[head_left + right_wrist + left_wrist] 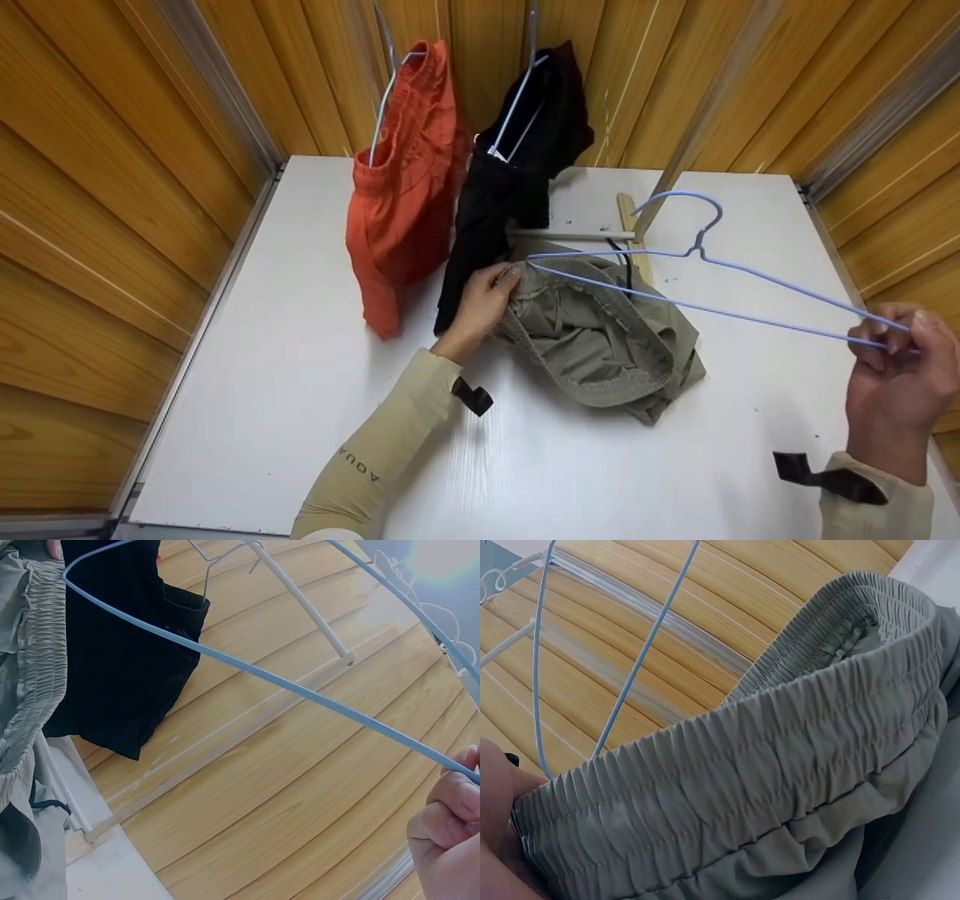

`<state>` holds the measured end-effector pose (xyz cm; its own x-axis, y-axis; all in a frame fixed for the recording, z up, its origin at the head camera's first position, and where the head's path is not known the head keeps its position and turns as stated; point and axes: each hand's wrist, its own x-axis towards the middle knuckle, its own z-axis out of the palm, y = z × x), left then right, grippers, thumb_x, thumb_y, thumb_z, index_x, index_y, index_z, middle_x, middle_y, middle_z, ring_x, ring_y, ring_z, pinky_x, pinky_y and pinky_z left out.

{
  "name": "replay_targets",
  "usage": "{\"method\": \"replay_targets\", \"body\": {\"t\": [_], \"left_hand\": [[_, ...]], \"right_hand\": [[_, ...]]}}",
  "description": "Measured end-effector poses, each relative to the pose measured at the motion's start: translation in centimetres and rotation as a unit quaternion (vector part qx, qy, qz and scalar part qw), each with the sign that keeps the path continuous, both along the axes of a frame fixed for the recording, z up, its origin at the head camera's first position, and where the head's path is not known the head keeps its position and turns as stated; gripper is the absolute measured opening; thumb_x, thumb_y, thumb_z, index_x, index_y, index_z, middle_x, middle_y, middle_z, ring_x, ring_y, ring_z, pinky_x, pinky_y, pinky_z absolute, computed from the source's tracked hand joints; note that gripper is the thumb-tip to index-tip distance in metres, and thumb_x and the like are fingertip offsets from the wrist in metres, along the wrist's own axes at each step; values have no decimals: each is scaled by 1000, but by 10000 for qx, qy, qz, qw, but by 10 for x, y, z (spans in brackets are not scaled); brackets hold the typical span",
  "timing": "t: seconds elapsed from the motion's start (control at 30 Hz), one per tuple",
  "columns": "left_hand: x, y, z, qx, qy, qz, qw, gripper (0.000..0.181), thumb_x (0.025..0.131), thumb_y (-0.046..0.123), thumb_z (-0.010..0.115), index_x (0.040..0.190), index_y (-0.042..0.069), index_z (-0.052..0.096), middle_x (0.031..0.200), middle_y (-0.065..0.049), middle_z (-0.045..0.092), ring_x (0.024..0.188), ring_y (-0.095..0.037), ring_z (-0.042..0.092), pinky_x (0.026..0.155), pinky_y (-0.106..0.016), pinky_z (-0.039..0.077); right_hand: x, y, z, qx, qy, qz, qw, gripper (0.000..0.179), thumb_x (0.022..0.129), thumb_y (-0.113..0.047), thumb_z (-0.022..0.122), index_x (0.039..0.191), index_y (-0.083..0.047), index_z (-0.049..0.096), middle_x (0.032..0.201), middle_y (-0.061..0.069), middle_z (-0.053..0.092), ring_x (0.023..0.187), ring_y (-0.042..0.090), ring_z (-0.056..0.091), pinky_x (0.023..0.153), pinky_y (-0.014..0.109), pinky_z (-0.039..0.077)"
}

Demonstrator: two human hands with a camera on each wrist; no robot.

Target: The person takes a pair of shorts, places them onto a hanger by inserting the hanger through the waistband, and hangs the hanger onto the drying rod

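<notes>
My left hand (480,304) pinches one side of the elastic waistband of grey-green shorts (592,337), which lie bunched on the table with the waist opening facing up. My right hand (904,367), at the far right, grips one end of a blue wire hanger (699,241). The hanger's opposite end reaches the waistband beside my left fingers, its hook pointing away. In the left wrist view the gathered waistband (735,772) fills the middle, with the hanger wires (646,645) behind it. The right wrist view shows the hanger (300,690) stretching from my fingers towards the shorts.
Orange-red shorts (412,195) and a black garment (495,202) hang from blue hangers at the back. A rack with a wooden foot (634,225) and a pale post stands behind the grey-green shorts. Wood-patterned walls enclose the white table (262,375).
</notes>
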<state>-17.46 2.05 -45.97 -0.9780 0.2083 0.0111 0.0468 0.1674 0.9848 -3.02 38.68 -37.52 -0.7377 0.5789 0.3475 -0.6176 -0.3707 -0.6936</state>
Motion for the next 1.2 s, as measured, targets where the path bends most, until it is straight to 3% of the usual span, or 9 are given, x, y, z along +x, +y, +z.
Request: {"method": "replay_targets", "body": {"t": [0.27, 0.6, 0.83, 1.2], "left_hand": [[0, 1, 0, -18, 38, 69, 10000, 31, 99, 19, 52, 69, 16, 45, 64, 5, 35, 65, -11, 38, 66, -25, 31], [2, 0, 3, -169, 183, 39, 9997, 25, 99, 23, 52, 77, 13, 56, 69, 5, 40, 70, -11, 41, 69, -25, 34], [3, 0, 3, -321, 317, 57, 9990, 31, 100, 24, 52, 70, 17, 46, 65, 5, 35, 65, -11, 37, 66, -25, 31], [4, 1, 4, -521, 567, 32, 9970, 22, 97, 23, 56, 83, 9, 64, 75, 5, 50, 75, -10, 47, 72, -23, 38]], "right_hand": [[2, 4, 0, 22, -55, 167, 9998, 36, 92, -3, 39, 57, 6, 33, 66, 15, 44, 50, 16, 25, 48, 22, 11], [3, 5, -1, -149, 56, 598, 9981, 38, 94, 4, 22, 59, 9, 34, 65, 17, 45, 54, 18, 26, 49, 23, 12], [5, 5, -3, -8, 56, 658, 9978, 40, 95, 4, 23, 58, 10, 35, 66, 18, 46, 55, 18, 28, 48, 23, 15], [4, 0, -7, 92, 22, 817, 9966, 41, 96, 7, 26, 59, 14, 40, 67, 20, 50, 57, 19, 29, 49, 22, 15]]}}
